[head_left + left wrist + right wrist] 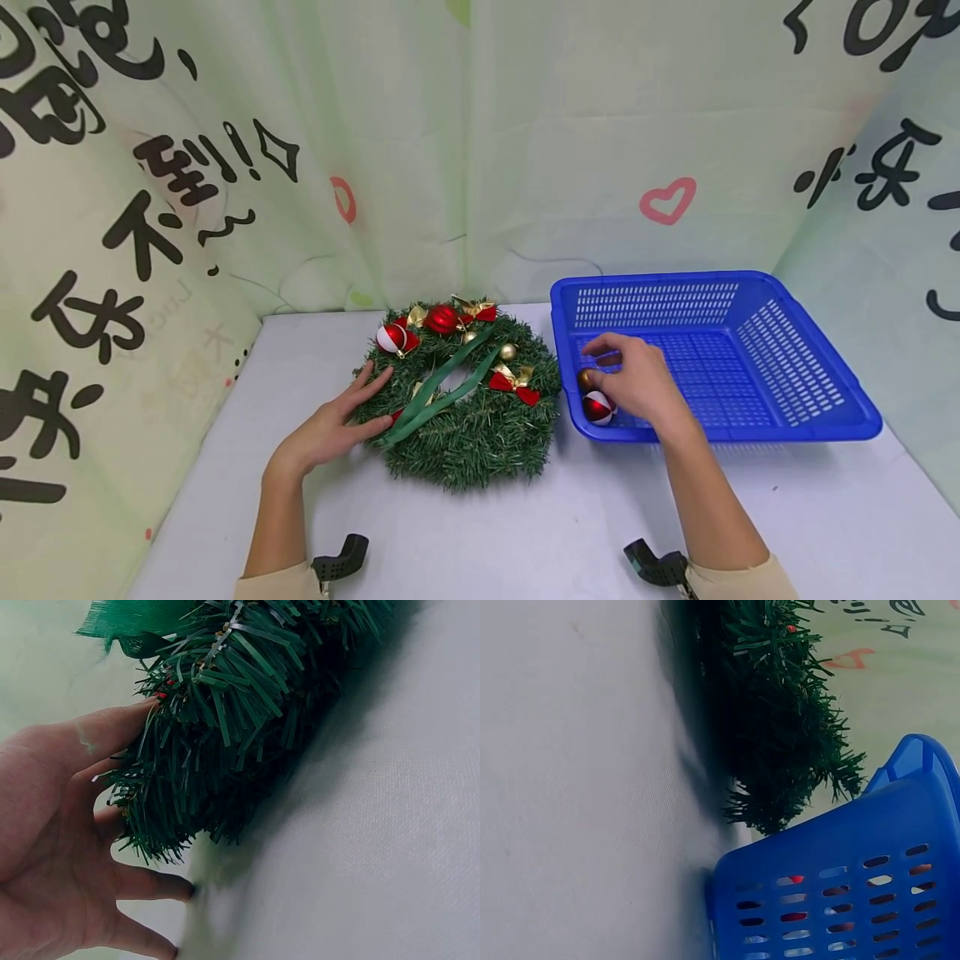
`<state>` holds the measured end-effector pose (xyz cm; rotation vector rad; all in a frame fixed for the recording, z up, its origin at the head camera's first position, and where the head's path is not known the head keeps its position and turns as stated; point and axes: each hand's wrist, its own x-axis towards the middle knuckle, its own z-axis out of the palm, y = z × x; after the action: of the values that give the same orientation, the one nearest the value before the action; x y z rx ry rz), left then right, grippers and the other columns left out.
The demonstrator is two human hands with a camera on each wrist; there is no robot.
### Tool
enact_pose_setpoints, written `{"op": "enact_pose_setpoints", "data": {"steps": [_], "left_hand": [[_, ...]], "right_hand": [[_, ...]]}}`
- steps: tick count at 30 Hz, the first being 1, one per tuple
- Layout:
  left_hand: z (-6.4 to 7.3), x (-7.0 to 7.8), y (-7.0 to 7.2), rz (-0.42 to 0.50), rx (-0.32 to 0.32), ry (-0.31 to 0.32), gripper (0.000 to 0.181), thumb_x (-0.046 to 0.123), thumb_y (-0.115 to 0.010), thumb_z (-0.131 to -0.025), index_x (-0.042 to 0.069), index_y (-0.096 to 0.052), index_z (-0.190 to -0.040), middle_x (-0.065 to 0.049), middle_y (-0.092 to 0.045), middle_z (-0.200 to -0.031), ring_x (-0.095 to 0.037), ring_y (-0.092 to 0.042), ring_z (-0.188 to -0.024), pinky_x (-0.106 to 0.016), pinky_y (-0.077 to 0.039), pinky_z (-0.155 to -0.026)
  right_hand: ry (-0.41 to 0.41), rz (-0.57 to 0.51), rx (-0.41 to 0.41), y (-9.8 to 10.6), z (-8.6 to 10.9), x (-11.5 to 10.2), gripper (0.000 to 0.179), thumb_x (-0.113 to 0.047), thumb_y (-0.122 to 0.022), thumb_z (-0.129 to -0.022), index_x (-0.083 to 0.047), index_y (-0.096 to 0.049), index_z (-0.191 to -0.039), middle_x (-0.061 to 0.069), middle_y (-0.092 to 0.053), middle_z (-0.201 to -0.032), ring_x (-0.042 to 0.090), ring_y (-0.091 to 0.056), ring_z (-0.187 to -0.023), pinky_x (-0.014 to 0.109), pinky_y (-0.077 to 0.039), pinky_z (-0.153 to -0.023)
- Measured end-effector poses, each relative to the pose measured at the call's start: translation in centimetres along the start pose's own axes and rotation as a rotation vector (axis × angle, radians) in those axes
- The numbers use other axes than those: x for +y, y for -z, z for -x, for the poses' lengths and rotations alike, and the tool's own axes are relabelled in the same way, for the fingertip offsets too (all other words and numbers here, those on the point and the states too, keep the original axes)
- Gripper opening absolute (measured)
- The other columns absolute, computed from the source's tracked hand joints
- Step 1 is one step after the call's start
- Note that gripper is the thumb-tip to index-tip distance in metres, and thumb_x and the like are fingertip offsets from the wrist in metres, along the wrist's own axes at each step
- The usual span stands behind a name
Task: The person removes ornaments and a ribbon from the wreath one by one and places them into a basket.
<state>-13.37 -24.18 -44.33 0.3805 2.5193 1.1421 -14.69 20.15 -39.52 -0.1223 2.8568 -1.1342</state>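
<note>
Sleeves (276, 585) nearest; left hand (330, 429) splayed on edge of wreath (480, 450); right hand (637, 379) inside basket (787, 434), grasp unclear.

Round green decorated wreath (480, 450) flat on table (480, 542); gold ball (583, 380) inside blue basket (750, 433).

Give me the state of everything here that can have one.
Wreath: on the table, near side undecorated.
Green ribbon: draped across the wreath's opening.
Right-side bow: tied.
Blue basket: upright, open-topped, holding a gold ball and red-and-white ball.
Left hand: fingers spread, touching the wreath.
Right hand: at the gold ball, grip unclear.
</note>
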Motion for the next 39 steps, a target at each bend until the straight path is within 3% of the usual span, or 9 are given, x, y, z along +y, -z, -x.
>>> {"op": "enact_pose_setpoints", "data": {"steps": [17,23,32,39], "left_hand": [[0.2,0.0,0.2,0.005,0.004,0.007,0.079,0.049,-0.066,-0.101,0.038,-0.023,-0.166,0.003,0.003,-0.177,-0.047,-0.016,-0.158,-0.073,-0.028,-0.117],[0.2,0.1,0.2,-0.002,-0.001,0.003,0.078,0.048,-0.066,-0.101,0.038,-0.023,-0.167,0.002,0.003,-0.177,-0.047,-0.014,-0.159,-0.073,-0.027,-0.117],[0.2,0.2,0.1,-0.028,0.011,-0.008,0.078,0.048,-0.065,-0.102,0.035,-0.024,-0.167,-0.001,0.001,-0.177,-0.048,-0.014,-0.158,-0.073,-0.027,-0.117],[0.2,0.2,0.1,-0.016,0.007,-0.005,0.078,0.047,-0.065,-0.102,0.036,-0.023,-0.167,0.0,0.002,-0.177,-0.046,-0.012,-0.159,-0.073,-0.025,-0.118]], "right_hand": [[0.064,-0.168,0.124,-0.6,0.1,-1.7,0.026,-0.008,-0.072,-0.097,-0.007,-0.072,-0.123,0.017,-0.074,-0.123,0.033,-0.073,-0.114,0.047,-0.06,-0.095],[0.071,-0.224,0.125,-0.9,0.6,-2.4,0.026,-0.009,-0.072,-0.097,-0.008,-0.071,-0.123,0.015,-0.074,-0.122,0.032,-0.074,-0.111,0.044,-0.061,-0.092],[0.14,-0.276,0.122,-2.0,0.8,-3.7,0.025,-0.005,-0.074,-0.096,-0.008,-0.072,-0.12,0.014,-0.074,-0.12,0.027,-0.073,-0.109,0.031,-0.06,-0.092],[0.187,-0.254,0.049,-2.8,-0.3,-5.2,0.025,-0.004,-0.073,-0.095,-0.007,-0.072,-0.119,0.018,-0.073,-0.122,0.03,-0.072,-0.11,0.042,-0.061,-0.093]]}}
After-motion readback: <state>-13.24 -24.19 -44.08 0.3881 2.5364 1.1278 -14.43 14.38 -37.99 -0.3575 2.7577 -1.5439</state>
